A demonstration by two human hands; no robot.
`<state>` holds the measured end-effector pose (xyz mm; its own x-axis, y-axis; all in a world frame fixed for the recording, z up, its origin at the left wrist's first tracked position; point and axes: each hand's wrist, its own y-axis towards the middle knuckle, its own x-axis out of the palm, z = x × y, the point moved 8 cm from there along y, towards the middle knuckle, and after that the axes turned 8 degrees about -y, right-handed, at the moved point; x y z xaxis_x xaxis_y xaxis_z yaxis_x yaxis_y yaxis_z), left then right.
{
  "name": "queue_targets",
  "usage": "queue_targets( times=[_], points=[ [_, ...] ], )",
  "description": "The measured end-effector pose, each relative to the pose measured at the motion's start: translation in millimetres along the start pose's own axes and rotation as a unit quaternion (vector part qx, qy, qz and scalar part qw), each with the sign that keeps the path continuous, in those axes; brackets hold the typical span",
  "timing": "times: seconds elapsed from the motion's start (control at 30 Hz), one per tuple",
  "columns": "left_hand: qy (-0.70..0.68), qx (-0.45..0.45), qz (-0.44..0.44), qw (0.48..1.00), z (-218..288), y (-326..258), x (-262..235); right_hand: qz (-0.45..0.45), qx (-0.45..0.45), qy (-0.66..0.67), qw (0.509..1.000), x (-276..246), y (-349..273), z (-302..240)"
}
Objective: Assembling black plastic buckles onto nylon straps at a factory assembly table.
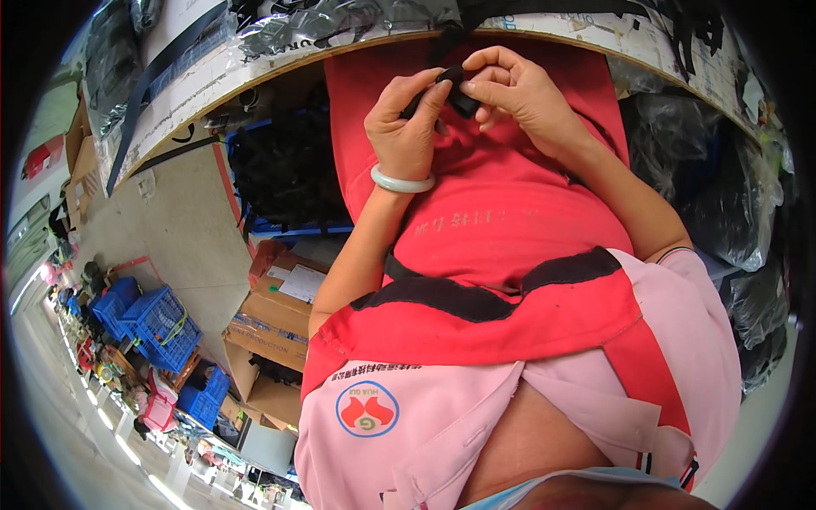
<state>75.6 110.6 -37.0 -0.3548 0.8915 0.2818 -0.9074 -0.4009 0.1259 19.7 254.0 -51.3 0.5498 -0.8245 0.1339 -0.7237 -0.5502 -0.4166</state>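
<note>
A small black strap piece (461, 95), which looks like folded fabric or webbing, is held between my two hands over the red apron (510, 195). My left hand (406, 123), with a pale bangle (402, 180) at the wrist, pinches one end between thumb and fingers. The other end is in the fingertips of my right hand (525, 95), its thumb and index finger bent toward each other. Fingers cover part of the piece, so its full shape is hidden. Both hands are just in front of the worktable's edge (374, 44).
Clear plastic bags and dark straps (144, 93) lie on the worktable. Below it on the left stands a blue crate (293, 228) of black material, with cardboard boxes (268, 323) nearer me. Plastic-wrapped bundles (722, 204) are at right. Blue baskets (161, 327) stand farther left.
</note>
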Motion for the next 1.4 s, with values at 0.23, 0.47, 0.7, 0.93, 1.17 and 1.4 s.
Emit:
queue_targets(
  times=[0.23,0.47,0.7,0.93,1.17,1.4],
  points=[
    [-0.023,-0.063,0.041,0.997,-11,-2,-8,-0.004,0.012,0.049,0.999,10,-2,7],
    [-0.029,-0.057,0.030,0.997,-6,-2,-6,0.014,-0.001,0.054,0.998,6,-2,7],
    [-0.025,-0.060,-0.003,0.998,-11,-2,-7,-0.044,0.012,0.044,0.998,11,0,12],
    [0.005,-0.056,-0.043,0.997,-11,0,-6,0.003,0.016,0.040,0.999,-2,7,12],
    [-0.126,-0.262,-0.066,0.954,-13,-13,-10,-0.132,0.072,-0.007,0.989,12,9,19],
    [0.033,-0.268,-0.061,0.961,73,-45,-131,0.123,-0.288,-0.372,0.874,-32,-1,-57]
  ],
)
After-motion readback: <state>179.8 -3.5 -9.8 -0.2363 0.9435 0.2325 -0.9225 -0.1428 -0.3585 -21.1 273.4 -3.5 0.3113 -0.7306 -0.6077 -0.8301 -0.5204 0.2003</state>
